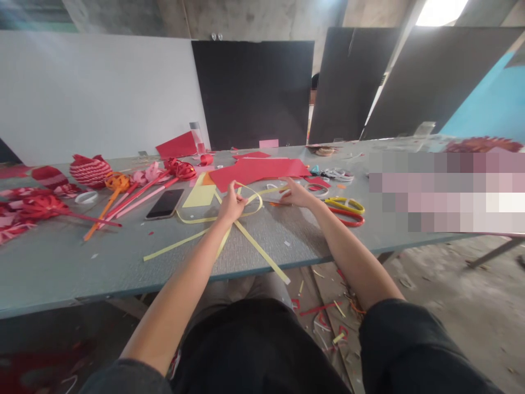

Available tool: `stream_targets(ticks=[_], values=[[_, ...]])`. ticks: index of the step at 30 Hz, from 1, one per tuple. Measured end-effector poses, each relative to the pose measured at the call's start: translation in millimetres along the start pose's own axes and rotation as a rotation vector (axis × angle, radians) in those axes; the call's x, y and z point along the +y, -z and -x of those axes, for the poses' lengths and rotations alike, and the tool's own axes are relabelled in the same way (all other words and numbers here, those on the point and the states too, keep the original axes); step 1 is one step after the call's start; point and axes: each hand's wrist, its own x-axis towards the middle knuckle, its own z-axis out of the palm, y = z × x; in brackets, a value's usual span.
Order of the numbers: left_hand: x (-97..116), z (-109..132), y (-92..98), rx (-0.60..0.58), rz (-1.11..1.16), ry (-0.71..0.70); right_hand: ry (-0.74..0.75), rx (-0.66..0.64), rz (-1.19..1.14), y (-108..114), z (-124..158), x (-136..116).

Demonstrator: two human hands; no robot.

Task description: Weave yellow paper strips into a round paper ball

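A grey desk point(61, 262) is set beneath the left hand point(233, 207) and the right hand point(297, 194), its near edge lying between them and the body. Beyond the hands, the far side is lined by a white board point(98, 98) and black boards point(254, 90), with concrete point(266, 19) seen above them. Below and right of the right hand, the floor point(443, 306) is littered with scraps point(338, 338). A clear upright container point(196, 134) is placed beyond the left hand; red is seen at its base, though whether inside or behind cannot be told. Just beyond both hands, red paper point(262, 171) is laid flat, and yellow paper point(199, 197) is placed left of the left hand. Farther left are found a dark phone point(164, 204) and long-stemmed paper flowers point(178, 169); a red scissor handle point(359, 221) is seen right of the right hand. The yellow strips point(262, 251) — narrow, flat and pale — are crossed under the left hand, splayed toward the near edge, with one bent into a loop between the hands. They are pinched in the left hand's fingers; the right hand's fingers are parted beside a strip end — whether it is gripped cannot be told.
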Motion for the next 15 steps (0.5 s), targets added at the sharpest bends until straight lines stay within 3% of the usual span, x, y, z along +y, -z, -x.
stream_targets(ticks=[8, 15], values=[[5.0, 3.5, -0.8, -0.044, -0.024, -0.077, -0.004, 0.351, -0.140, -2.4, -9.2, -2.2], [10.5, 2.7, -3.5, 0.076, 0.004, -0.369, 0.037, 0.367, -0.070, -9.5, -8.6, -7.7]])
